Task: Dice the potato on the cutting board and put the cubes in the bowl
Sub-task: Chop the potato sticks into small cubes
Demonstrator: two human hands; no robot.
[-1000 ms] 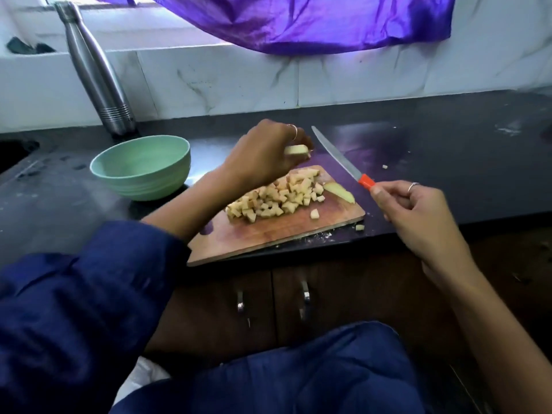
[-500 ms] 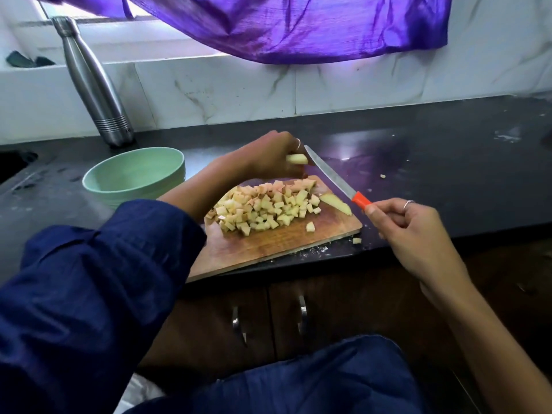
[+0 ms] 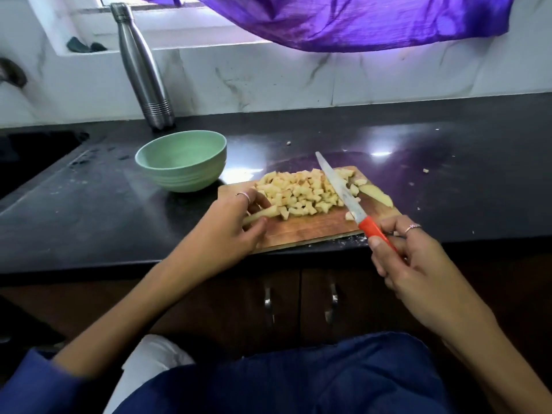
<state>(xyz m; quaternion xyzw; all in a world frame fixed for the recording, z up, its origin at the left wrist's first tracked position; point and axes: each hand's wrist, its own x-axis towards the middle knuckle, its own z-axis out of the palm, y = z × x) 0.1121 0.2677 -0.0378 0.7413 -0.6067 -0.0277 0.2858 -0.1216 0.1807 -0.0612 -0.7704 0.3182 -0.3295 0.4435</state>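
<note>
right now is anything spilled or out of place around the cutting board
Yes. A few potato bits lie scattered on the black counter beyond the cutting board, with another behind it. The green bowl looks empty, and the board's near edge sits at the counter's front edge.

Daylight enters from the window [image 3: 191, 13] far left, partly filtered by the purple cloth [image 3: 358, 22], which throws a violet cast on the white wall tiles [image 3: 298, 76]. Black countertop [image 3: 89, 204] is glossy: one small hot glare spot far right of centre, with purple sheen around it. Cupboard fronts [image 3: 298, 300] below the counter are dim, detail lost. Soft shadow under the bowl [image 3: 182, 161]. Wide-angle bending at edges; steel bottle [image 3: 143, 67] leans. Overall slightly soft; near blue sleeve [image 3: 44, 383] blurred.
</note>
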